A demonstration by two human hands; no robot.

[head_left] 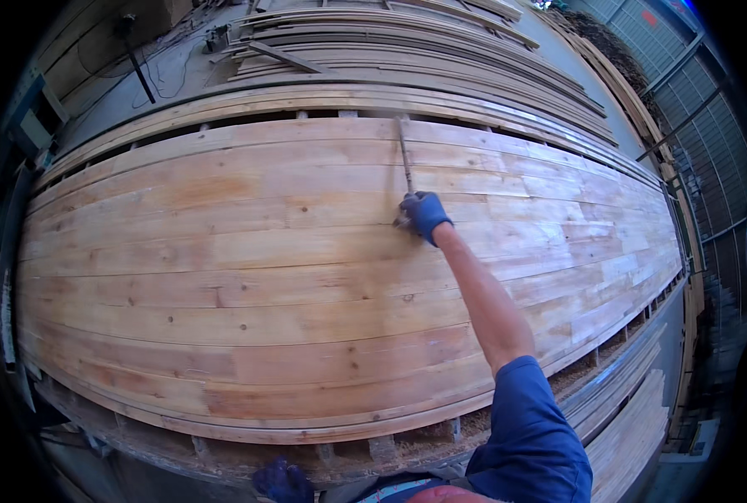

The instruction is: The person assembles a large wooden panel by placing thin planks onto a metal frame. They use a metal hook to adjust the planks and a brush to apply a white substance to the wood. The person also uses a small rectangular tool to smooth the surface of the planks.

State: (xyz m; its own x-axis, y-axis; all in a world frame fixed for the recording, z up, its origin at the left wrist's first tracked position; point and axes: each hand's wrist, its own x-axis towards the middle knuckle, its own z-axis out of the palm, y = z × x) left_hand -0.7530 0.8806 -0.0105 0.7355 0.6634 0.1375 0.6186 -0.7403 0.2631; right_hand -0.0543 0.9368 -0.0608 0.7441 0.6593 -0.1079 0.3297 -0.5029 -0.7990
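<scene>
In a blue glove, my right hand (426, 216) reaches far out over a wide wooden panel (247, 251) of joined planks. Its fingers are closed around a thin dark stick (406, 158), which runs from the fist to the panel's far edge. I cannot make out what the far end carries. My left hand (283, 481), in a dark glove, is low at the near edge of the bench, below the panel. Its fingers are too dark to read, and nothing shows in it. The panel's right part has a pale sheen; the left part looks warmer and more matt.
Battens and sawdust (382, 448) show under the panel's near edge. Long strips (222, 107) lie along its far side, with stacked boards (407, 54) behind. More boards (629, 427) lie at the right. A dark post (141, 67) stands at the back left.
</scene>
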